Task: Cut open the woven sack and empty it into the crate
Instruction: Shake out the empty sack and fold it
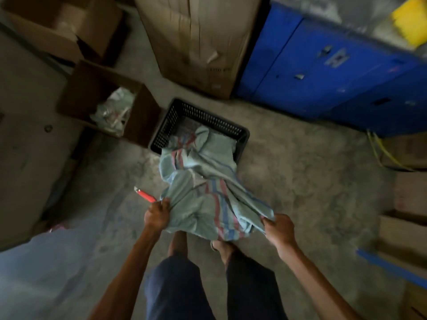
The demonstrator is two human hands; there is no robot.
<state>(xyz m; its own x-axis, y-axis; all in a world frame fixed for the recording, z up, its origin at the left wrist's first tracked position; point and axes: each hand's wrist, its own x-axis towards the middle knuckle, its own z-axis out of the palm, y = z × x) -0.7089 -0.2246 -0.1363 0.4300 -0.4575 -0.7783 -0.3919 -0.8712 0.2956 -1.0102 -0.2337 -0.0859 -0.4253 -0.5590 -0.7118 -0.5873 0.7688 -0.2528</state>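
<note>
arms: bare, no sleeves in view | left hand (157, 214) and right hand (279, 229): bare, ungloved | legs: dark navy shorts (208, 289) | feet: detail blurred

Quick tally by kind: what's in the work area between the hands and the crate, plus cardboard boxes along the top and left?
Woven sack: 1, gripped by the left hand and right hand, far end in the crate
Black crate: 1
Red cutter: 1, in the left hand
Cardboard boxes: 3, tall, open, top-left
Total: 6
</note>
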